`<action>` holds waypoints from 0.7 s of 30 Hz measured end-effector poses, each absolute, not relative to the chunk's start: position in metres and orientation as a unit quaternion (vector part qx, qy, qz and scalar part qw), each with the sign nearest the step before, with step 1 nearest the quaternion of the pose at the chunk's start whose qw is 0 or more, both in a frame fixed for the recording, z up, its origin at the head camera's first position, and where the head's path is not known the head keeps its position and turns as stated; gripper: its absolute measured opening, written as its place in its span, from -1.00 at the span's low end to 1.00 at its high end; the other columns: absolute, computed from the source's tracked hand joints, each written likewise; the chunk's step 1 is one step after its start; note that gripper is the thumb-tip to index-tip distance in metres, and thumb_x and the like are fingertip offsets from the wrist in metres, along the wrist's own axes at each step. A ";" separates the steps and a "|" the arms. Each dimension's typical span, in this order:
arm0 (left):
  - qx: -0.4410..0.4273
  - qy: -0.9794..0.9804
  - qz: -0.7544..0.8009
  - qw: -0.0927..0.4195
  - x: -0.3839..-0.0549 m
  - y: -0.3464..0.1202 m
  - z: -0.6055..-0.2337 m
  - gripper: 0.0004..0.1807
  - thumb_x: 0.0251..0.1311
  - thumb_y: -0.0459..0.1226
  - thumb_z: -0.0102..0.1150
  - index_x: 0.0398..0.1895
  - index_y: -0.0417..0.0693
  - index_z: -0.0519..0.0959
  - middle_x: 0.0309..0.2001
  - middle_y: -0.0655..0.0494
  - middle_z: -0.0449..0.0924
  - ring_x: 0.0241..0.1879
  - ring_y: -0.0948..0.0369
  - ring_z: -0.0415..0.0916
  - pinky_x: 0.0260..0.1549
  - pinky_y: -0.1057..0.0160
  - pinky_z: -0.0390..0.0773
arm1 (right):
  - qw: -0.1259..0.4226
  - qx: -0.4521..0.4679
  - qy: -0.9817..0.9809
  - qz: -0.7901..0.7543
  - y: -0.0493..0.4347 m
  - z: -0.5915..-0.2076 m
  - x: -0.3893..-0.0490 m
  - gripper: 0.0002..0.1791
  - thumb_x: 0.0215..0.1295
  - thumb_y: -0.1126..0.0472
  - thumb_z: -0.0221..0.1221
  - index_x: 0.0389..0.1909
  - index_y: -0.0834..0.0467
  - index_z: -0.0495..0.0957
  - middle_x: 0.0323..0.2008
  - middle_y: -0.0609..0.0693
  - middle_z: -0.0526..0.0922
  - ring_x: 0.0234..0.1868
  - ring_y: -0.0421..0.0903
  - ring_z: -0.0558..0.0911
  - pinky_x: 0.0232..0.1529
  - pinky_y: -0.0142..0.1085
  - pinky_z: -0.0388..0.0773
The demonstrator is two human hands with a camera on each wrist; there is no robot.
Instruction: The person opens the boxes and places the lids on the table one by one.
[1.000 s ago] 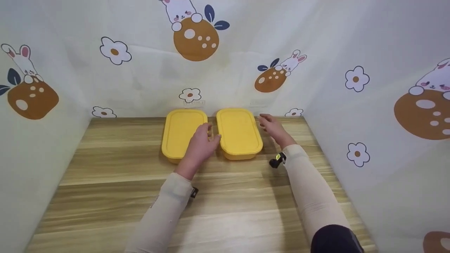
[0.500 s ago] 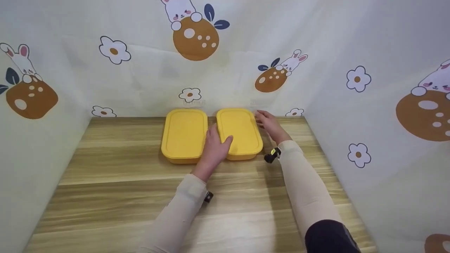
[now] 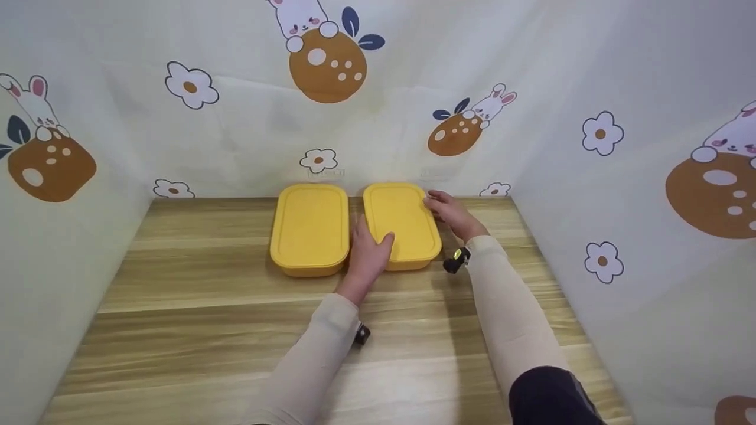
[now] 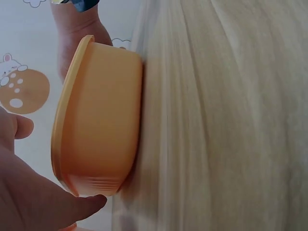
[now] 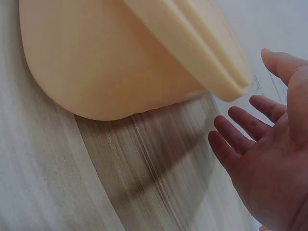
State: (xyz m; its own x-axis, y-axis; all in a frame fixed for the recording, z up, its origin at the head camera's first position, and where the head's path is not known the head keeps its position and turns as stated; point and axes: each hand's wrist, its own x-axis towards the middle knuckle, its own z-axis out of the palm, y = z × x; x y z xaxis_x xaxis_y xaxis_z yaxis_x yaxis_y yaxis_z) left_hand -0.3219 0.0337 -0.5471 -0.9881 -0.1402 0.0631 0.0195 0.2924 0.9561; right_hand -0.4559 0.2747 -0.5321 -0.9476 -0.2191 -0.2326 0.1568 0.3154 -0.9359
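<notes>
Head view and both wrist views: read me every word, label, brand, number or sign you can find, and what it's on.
Nothing is readable.
Pale fabric wall with rabbit print: left grey mark and right grey mark, too faint to read.
Right wrist view: small grey marks, too blurred.
Left yellow rectangular lidded box, right yellow rectangular lidded box: no text visible.
</notes>
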 end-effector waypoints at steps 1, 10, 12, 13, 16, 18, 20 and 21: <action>0.039 -0.800 -0.595 0.066 -0.323 0.034 -0.548 0.02 0.50 -0.12 0.30 0.77 -0.37 -0.05 0.71 -0.40 0.02 0.68 -0.20 0.09 0.64 -0.09 0.15 | 0.165 -0.023 0.789 -0.591 0.275 -0.533 -0.457 -0.18 0.70 -0.09 0.17 0.76 0.15 0.14 0.65 0.18 0.34 0.57 0.16 0.44 0.65 0.11 0.22; 0.031 -0.795 -0.602 0.062 -0.329 0.036 -0.559 0.10 0.40 -0.16 0.42 0.77 -0.36 -0.04 0.68 -0.41 0.09 0.66 -0.21 0.14 0.63 -0.07 0.19 | 0.194 -0.042 0.760 -0.619 0.271 -0.534 -0.462 -0.11 0.66 0.06 0.26 0.80 0.09 0.03 0.68 0.18 0.27 0.53 0.13 0.49 0.58 0.05 0.36; 0.028 -0.793 -0.605 0.057 -0.328 0.036 -0.561 0.12 0.37 -0.17 0.46 0.78 -0.33 -0.05 0.69 -0.40 0.08 0.66 -0.19 0.13 0.63 -0.05 0.18 | 0.205 -0.047 0.757 -0.619 0.268 -0.530 -0.459 -0.06 0.64 0.10 0.27 0.82 0.08 -0.04 0.72 0.18 0.19 0.55 0.13 0.47 0.58 0.04 0.37; 0.026 -0.793 -0.607 0.054 -0.328 0.036 -0.562 0.14 0.36 -0.18 0.47 0.78 -0.32 -0.05 0.69 -0.39 0.08 0.67 -0.19 0.12 0.64 -0.05 0.17 | 0.210 -0.050 0.754 -0.620 0.267 -0.528 -0.458 -0.04 0.64 0.13 0.27 0.83 0.08 -0.08 0.73 0.19 0.16 0.56 0.14 0.45 0.58 0.03 0.37; 0.019 -0.791 -0.609 0.056 -0.328 0.035 -0.565 0.16 0.31 -0.23 0.51 0.78 -0.34 -0.05 0.69 -0.40 0.09 0.67 -0.19 0.12 0.64 -0.05 0.16 | 0.222 -0.061 0.740 -0.632 0.264 -0.524 -0.456 -0.01 0.62 0.22 0.27 0.83 0.09 -0.12 0.74 0.21 0.13 0.57 0.15 0.43 0.55 -0.01 0.42; 0.015 -0.791 -0.609 0.059 -0.328 0.035 -0.566 0.17 0.28 -0.27 0.53 0.77 -0.35 -0.04 0.68 -0.40 0.10 0.66 -0.19 0.13 0.64 -0.05 0.16 | 0.229 -0.070 0.733 -0.636 0.263 -0.525 -0.458 -0.01 0.61 0.26 0.28 0.83 0.08 -0.11 0.72 0.21 0.18 0.54 0.13 0.46 0.49 -0.05 0.50; 0.010 -0.791 -0.608 0.062 -0.329 0.034 -0.567 0.17 0.27 -0.30 0.53 0.77 -0.35 -0.04 0.68 -0.41 0.10 0.66 -0.20 0.13 0.64 -0.05 0.16 | 0.232 -0.078 0.728 -0.640 0.263 -0.526 -0.460 -0.02 0.60 0.29 0.29 0.83 0.07 -0.07 0.68 0.21 0.25 0.49 0.13 0.51 0.41 -0.09 0.57; 0.009 -0.793 -0.606 0.060 -0.329 0.033 -0.567 0.17 0.28 -0.30 0.53 0.77 -0.35 -0.05 0.69 -0.41 0.09 0.67 -0.20 0.12 0.65 -0.05 0.15 | 0.233 -0.080 0.728 -0.639 0.263 -0.527 -0.461 -0.03 0.60 0.30 0.29 0.83 0.06 -0.05 0.66 0.22 0.29 0.47 0.12 0.53 0.38 -0.12 0.60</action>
